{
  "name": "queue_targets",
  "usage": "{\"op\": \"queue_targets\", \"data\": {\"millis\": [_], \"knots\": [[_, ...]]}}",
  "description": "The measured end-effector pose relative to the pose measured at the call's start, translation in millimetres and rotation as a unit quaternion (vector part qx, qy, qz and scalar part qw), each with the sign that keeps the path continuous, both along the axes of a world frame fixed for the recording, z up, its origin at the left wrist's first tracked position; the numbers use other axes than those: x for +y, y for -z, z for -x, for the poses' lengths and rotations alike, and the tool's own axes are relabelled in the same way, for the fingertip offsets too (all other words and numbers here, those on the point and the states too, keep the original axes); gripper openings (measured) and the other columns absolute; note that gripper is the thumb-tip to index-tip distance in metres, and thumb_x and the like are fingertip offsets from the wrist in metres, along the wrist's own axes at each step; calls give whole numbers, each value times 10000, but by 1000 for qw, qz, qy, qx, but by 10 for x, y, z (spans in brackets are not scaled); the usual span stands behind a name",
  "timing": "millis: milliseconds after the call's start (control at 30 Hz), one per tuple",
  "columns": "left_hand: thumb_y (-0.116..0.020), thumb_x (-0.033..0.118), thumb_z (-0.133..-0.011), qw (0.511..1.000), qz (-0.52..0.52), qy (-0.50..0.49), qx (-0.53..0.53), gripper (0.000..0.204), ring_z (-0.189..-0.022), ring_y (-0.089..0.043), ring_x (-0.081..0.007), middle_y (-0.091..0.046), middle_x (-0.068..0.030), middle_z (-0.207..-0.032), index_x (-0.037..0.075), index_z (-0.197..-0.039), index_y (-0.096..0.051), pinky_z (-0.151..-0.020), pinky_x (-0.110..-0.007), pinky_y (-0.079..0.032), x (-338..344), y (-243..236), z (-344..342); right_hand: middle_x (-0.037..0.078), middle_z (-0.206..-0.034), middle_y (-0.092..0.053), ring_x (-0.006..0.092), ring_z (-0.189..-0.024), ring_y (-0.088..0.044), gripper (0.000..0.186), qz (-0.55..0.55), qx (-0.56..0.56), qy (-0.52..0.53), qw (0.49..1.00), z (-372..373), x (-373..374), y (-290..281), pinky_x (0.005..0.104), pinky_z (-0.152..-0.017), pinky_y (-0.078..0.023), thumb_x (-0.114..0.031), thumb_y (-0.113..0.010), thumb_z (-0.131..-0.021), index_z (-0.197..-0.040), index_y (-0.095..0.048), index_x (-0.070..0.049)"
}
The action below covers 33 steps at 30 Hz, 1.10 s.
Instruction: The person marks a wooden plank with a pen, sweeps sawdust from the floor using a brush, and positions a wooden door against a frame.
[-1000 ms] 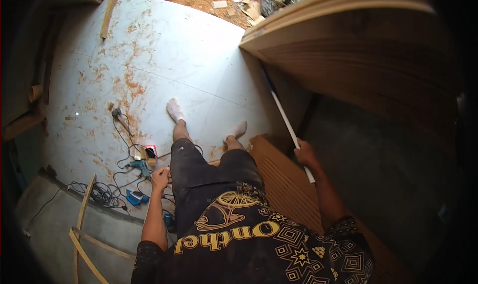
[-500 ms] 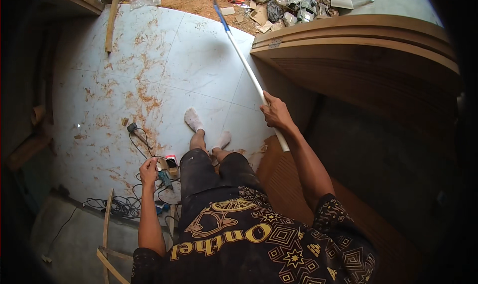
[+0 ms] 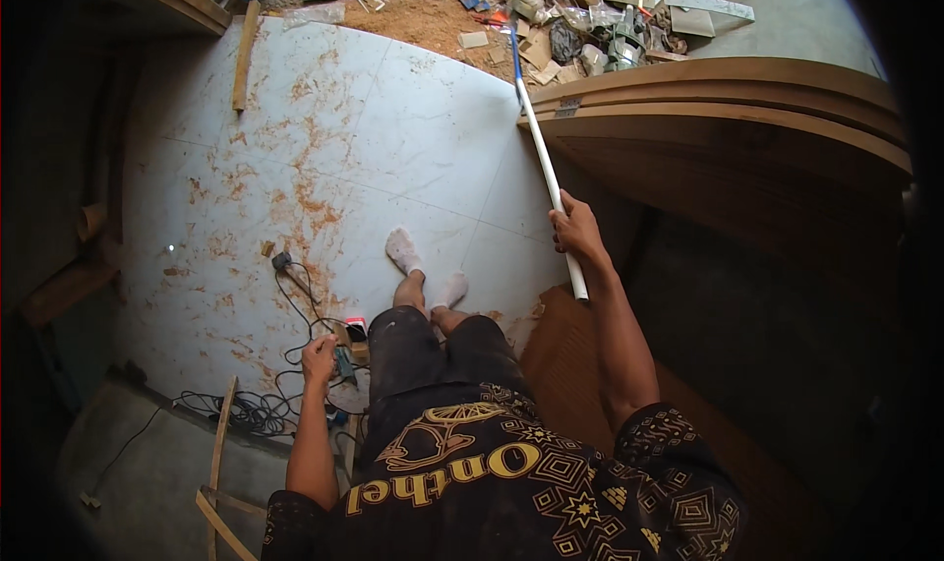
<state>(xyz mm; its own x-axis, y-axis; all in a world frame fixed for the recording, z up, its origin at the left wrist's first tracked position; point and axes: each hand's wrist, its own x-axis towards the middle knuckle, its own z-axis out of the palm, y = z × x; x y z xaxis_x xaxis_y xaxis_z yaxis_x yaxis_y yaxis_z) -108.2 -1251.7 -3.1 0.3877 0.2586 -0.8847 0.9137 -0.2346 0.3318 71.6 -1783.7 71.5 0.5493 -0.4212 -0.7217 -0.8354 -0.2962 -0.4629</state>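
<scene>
My right hand [image 3: 578, 229] is wrapped round a long white pole [image 3: 542, 153] near its lower end. The pole's far part is blue and reaches over the debris at the floor's far edge; what its tip is like is too small to tell. At the left, my left hand [image 3: 319, 360] is raised with its fingers pinched together. Whatever may be between those fingers cannot be made out. Below and beside it on the floor are a green power tool [image 3: 344, 364], black cables [image 3: 258, 413] and a red-and-white box [image 3: 356, 323].
White floor tiles [image 3: 413, 138] carry reddish dirt smears. Stacked wooden door panels [image 3: 728, 94] lean at the right. Rubble and wrappers [image 3: 590, 30] lie at the far edge. Wood strips [image 3: 246, 59] lie at the far left, and thin battens [image 3: 222, 423] at the lower left.
The pole's far end has swung right, and the pole now stands steeper in view. My right hand still grips it. The whole view has shifted slightly; my left hand stays pinched.
</scene>
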Motion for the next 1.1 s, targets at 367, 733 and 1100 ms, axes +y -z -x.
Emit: {"op": "queue_targets", "data": {"millis": [367, 733, 1100], "knots": [[-652, 282, -931, 980, 5, 109, -166, 243, -492, -447, -55, -500, 32, -607, 51, -931, -728, -435, -234, -323, -635, -192, -69, -24, -655, -446, 71, -499, -425, 512, -188, -52, 54, 979, 640, -334, -513, 254, -417, -368, -48, -533, -942, -1449, -478, -94], [-679, 304, -886, 986, -32, 162, -27, 296, -679, -582, -116, -675, -34, -747, 28, -962, -755, -640, -289, -467, -1231, -70, 1239, 49, -767, -624, 105, -547, -543, 538, -17, 138, 6, 990, 3555, -1461, -1522, 307, -505, -481, -102, -573, -916, -1444, -476, -70], [-658, 315, -906, 963, -34, 249, -93, 325, -655, -585, -130, -672, -55, -723, 8, -984, -731, -630, -299, -457, -950, -183, 465, 75, -668, -558, 136, -504, -536, 169, 4, 194, 174, 965, 3496, -1545, 418, 310, -419, -430, -34, -588, -907, -1019, -612, 91]]}}
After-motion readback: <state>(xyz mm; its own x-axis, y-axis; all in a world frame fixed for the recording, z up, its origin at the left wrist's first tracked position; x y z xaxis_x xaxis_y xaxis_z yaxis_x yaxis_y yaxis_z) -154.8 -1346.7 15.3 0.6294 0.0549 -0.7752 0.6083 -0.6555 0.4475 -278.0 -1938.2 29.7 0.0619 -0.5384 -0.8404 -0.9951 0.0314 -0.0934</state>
